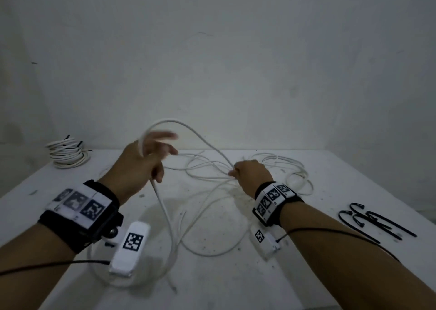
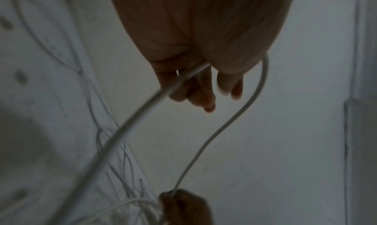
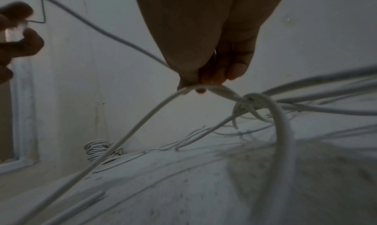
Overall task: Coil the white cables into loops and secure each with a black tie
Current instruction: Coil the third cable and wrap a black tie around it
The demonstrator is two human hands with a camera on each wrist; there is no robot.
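Hands of a person work above a dusty white counter set against a pale wall. Both wrists wear black bands with square printed markers and small white camera units.

The left hand is raised above the counter, back toward the viewer. A white cable loops over it near the thumb and runs down through the palm; the lower fingers curl round that strand, while the upper fingers are spread and blurred. From the hand the cable drops in a long curve to the counter near the person.

The same cable arcs through the air to the right hand, which sits lower, close to the counter. Its fingers are pressed together, pinching the cable between thumb and fingertips where several strands cross.

Loose white cable lies in tangled, open loops across the middle of the counter, under and beyond both hands, with a looser bunch just past the right hand.

At the far left corner, well apart from the hands, sits a finished coil of white cable, wound tight, with black ties showing at its top.

On the right side of the counter, beside the right forearm, several black ties lie loose together, some bent into hooks at one end.
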